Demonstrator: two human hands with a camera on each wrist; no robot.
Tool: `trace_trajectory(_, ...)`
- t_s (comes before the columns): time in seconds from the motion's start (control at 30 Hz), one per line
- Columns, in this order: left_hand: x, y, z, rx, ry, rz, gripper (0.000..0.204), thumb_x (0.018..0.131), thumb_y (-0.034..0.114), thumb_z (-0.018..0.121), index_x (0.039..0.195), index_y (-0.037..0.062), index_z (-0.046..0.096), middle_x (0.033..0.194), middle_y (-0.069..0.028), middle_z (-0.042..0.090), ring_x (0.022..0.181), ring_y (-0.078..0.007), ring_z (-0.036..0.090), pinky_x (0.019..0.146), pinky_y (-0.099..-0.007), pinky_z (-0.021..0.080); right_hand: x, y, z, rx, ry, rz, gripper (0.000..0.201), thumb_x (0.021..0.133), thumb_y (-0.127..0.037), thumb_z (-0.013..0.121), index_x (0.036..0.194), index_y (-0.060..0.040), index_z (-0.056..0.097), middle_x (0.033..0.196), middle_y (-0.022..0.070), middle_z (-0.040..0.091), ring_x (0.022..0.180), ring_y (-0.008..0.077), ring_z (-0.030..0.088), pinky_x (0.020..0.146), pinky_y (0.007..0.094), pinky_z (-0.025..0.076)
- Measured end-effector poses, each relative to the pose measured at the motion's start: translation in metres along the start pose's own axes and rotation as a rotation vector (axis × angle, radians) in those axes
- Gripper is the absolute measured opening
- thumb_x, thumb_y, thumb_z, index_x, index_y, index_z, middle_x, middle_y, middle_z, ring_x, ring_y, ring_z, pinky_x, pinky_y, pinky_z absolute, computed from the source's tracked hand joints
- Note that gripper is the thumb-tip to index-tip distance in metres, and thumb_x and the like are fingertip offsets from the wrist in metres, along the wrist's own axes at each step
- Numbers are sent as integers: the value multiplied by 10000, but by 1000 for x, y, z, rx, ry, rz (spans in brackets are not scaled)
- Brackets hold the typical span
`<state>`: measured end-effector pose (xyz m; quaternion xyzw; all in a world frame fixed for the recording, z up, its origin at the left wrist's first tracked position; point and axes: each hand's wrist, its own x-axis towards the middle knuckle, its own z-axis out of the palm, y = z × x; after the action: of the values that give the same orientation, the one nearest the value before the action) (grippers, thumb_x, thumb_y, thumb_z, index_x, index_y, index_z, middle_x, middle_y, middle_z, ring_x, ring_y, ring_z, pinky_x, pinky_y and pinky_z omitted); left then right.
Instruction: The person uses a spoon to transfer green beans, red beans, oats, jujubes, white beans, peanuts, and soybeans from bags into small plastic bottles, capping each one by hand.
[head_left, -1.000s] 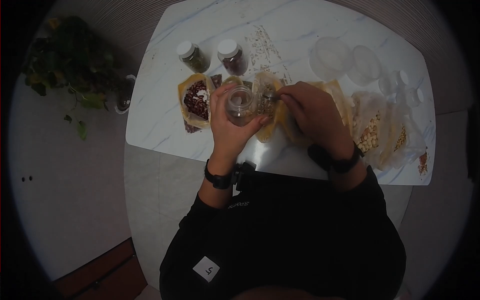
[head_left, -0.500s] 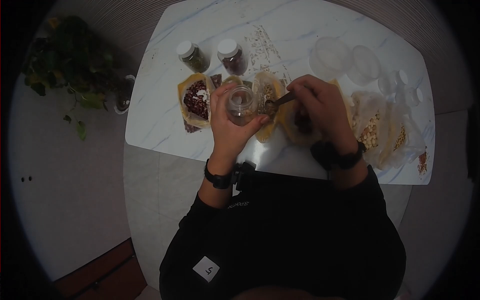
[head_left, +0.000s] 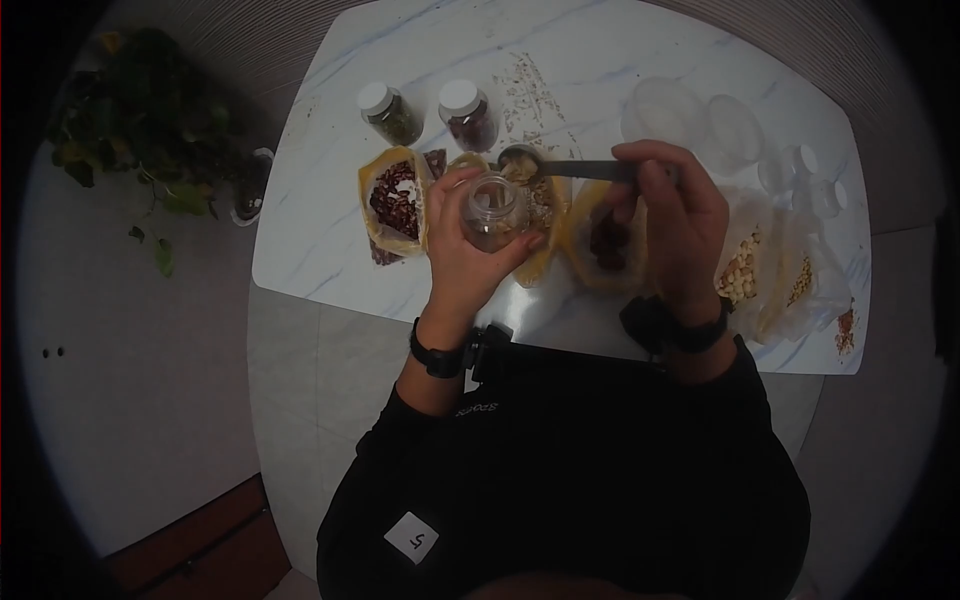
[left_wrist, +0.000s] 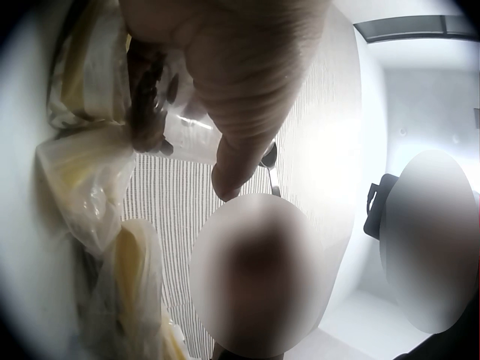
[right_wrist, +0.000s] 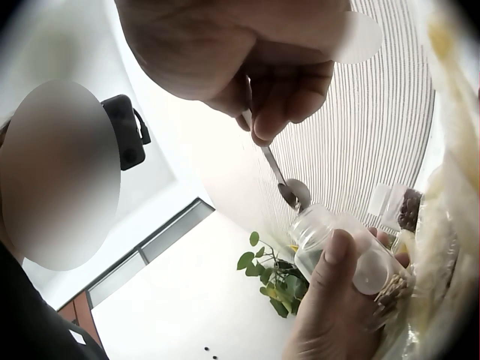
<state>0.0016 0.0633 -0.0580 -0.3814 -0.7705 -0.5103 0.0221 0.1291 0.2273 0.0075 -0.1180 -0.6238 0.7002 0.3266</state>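
Observation:
My left hand [head_left: 462,270] grips a clear, open-mouthed jar [head_left: 495,235] around its side, fingers on the left and thumb at the right. A long-handled spoon [head_left: 585,171] is pinched by its handle in my right hand [head_left: 685,225]. Its bowl, with pale bits in it, is close beside the jar's mouth; in the right wrist view the spoon [right_wrist: 274,165] slants down to the rim of the jar [right_wrist: 307,232]. Behind the jar lies an open bag of light-brown grain or seeds [head_left: 542,205]. A bag of dark reddish pieces [head_left: 606,245] stands open near my right hand.
An open bag of dark red beans [head_left: 393,205] is left of the jar. Two white-lidded filled jars [head_left: 388,115] stand behind. On the right are clear bags of pale kernels [head_left: 742,270], clear round containers [head_left: 665,115] and small clear jars [head_left: 828,193]. Spilled bits [head_left: 847,330] mark the table.
My right hand has lifted the spoon out of the grain bag and swung its bowl leftward and up toward the jar's mouth. The left hand and jar have hardly moved.

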Motion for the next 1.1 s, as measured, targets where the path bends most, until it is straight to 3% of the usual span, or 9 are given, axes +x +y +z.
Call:
trace_trajectory(0.07, 0, 2, 1, -36, 12, -31, 737, 585, 265, 895, 1182, 24, 535, 1250, -133, 452, 1173, -294, 479, 968, -389, 445, -1, -1, 1, -8, -41, 10, 205, 986, -166, 530, 1093, -43, 655, 806, 24, 652, 671, 61, 558, 608, 205, 441)
trace_trajectory(0.23, -3, -7, 2, -62, 11, -73, 741, 571, 274, 902, 1160, 18, 533, 1249, -154, 448, 1166, -311, 482, 962, -393, 446, 4, -2, 1, -386, -302, -328, 200, 890, -60, 622, 1083, -60, 674, 836, 76, 653, 725, 182, 616, 626, 273, 478)
trace_trajectory(0.37, -3, -6, 0, 6, -7, -56, 767, 568, 277, 904, 1184, 21, 526, 1251, -151, 451, 1158, -309, 489, 961, -391, 446, 6, -5, 3, -454, -330, -434, 193, 873, -48, 634, 1059, -65, 680, 817, 78, 645, 743, 205, 626, 641, 290, 488)
trace_trajectory(0.43, -1, -3, 0, -51, 8, -46, 763, 574, 272, 901, 1191, 23, 528, 1250, -144, 455, 1157, -303, 491, 962, -388, 445, 8, -3, 2, -497, -210, -513, 168, 882, -66, 631, 1043, -69, 680, 795, 76, 632, 721, 201, 617, 625, 306, 485)
trace_trajectory(0.47, 0, -3, 1, -109, 22, -35, 759, 580, 268, 898, 1198, 24, 530, 1250, -136, 459, 1155, -297, 494, 964, -384, 444, 7, -2, 2, -497, -210, -513, 168, 882, -66, 631, 1043, -69, 680, 795, 76, 632, 721, 201, 617, 625, 306, 485)
trace_trajectory(0.53, -1, -6, 2, -143, 28, -43, 752, 584, 262, 895, 1200, 27, 534, 1247, -129, 463, 1155, -290, 495, 966, -382, 443, 4, 0, 3, -502, -63, -152, 147, 885, -86, 633, 1024, -71, 678, 784, 86, 622, 692, 218, 605, 604, 320, 477)
trace_trajectory(0.67, -2, -6, 1, -173, 40, -67, 722, 595, 250, 888, 1193, 33, 544, 1240, -119, 471, 1156, -278, 498, 969, -381, 442, 12, 20, 0, -696, -161, -259, 151, 891, -67, 608, 1025, -56, 678, 770, 77, 596, 689, 190, 597, 608, 300, 459)
trace_trajectory(0.83, -1, -5, 2, -185, 50, -44, 717, 597, 251, 884, 1189, 32, 544, 1229, -119, 478, 1149, -279, 504, 966, -380, 443, 12, 31, 0, -938, -280, -405, 161, 833, -69, 646, 991, -60, 675, 780, 106, 596, 705, 286, 586, 600, 359, 464)
trace_trajectory(1.1, -2, -6, 2, -173, 56, -44, 712, 595, 248, 883, 1182, 29, 546, 1223, -121, 482, 1141, -280, 509, 964, -378, 444, 8, 30, 1, -938, -307, -361, 125, 833, -85, 639, 945, -42, 673, 783, 127, 623, 717, 316, 617, 624, 375, 485)
